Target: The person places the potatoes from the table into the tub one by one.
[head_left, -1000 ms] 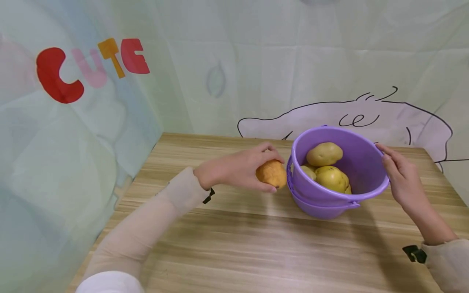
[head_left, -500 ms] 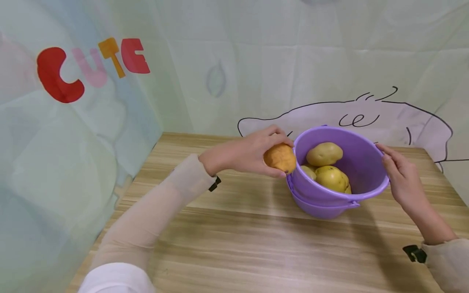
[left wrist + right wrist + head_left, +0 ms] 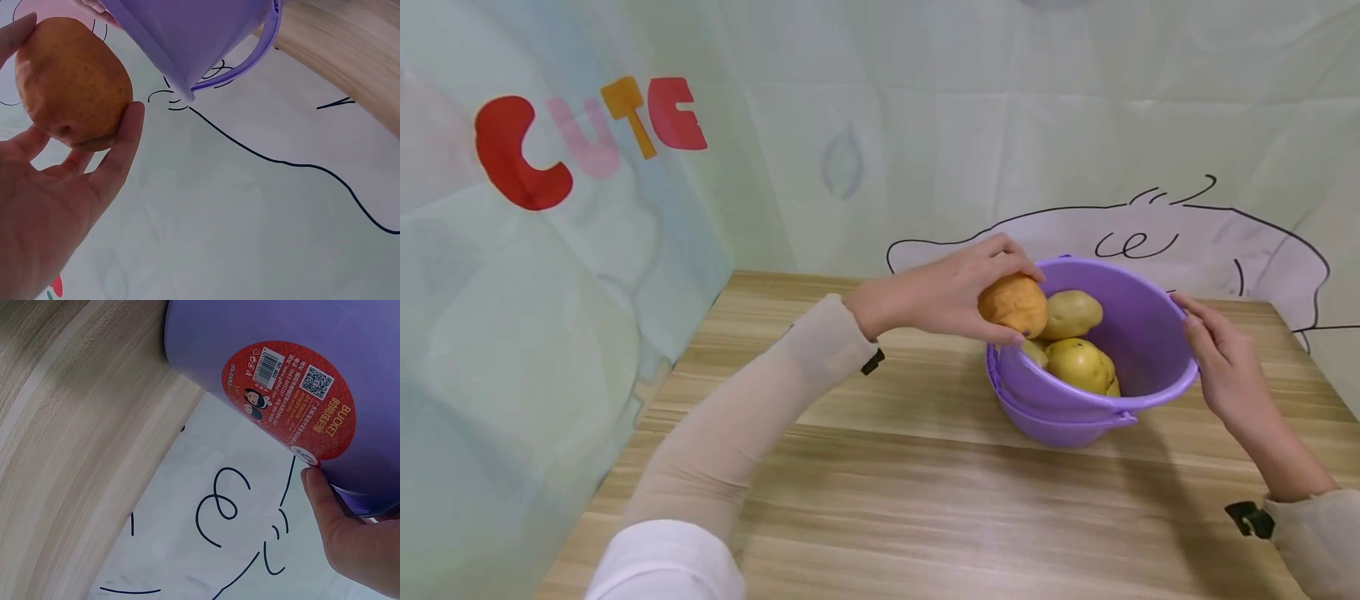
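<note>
An orange-brown potato [image 3: 1013, 306] is between the fingers and thumb of my left hand [image 3: 947, 290], held over the left rim of the purple bucket [image 3: 1157, 403]. The left wrist view shows the same potato [image 3: 75, 81] up close, apart from the bucket wall. Inside the bucket lie a pale potato [image 3: 1072, 315], a yellow rounded one [image 3: 1077, 364] and part of another, lower at the left. My right hand [image 3: 1228, 358] grips the bucket's right rim; a finger [image 3: 322, 494] presses the outer wall near a red label [image 3: 290, 400].
The bucket stands on a wood-grain table [image 3: 880, 500], its handle [image 3: 992, 379] hanging at the left side. Behind the table is a pale cloth backdrop [image 3: 820, 100] with a line drawing. Another cloth wall [image 3: 527, 333], lettered "CUTE", rises at the left.
My left hand has carried the orange-brown potato up and to the right, from beside the bucket to over its rim. My right hand and the bucket have stayed in place.
</note>
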Demonstrator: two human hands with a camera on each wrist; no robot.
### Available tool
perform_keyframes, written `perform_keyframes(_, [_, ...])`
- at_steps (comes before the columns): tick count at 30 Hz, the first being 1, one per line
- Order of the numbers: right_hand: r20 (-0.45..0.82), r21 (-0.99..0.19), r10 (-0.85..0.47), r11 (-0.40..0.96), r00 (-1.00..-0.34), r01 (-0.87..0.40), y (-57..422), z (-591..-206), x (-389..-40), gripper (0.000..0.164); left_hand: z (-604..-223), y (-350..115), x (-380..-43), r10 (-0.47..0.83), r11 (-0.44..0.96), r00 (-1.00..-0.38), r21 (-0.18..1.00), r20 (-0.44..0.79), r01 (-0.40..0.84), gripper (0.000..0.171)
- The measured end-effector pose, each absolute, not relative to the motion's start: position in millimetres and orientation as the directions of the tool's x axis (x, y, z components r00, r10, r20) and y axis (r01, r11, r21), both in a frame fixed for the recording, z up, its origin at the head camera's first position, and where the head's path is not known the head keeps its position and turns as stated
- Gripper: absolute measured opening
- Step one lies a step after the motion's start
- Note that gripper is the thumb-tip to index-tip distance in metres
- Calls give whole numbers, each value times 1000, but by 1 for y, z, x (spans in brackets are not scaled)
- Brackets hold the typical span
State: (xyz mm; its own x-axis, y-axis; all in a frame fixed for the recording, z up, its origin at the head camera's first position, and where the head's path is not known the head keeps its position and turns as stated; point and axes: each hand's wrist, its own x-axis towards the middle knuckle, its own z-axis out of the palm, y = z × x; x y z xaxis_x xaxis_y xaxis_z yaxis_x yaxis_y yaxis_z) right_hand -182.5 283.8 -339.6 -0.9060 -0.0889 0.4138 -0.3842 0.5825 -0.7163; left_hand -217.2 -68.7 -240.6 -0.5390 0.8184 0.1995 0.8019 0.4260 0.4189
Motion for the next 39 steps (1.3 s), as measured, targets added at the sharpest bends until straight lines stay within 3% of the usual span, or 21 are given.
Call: perform_keyframes(39, [437,-711,-104,569,-893,-414,283,-341,-183,42,-253,-32,-243,842,486,-534,322,74,812,66])
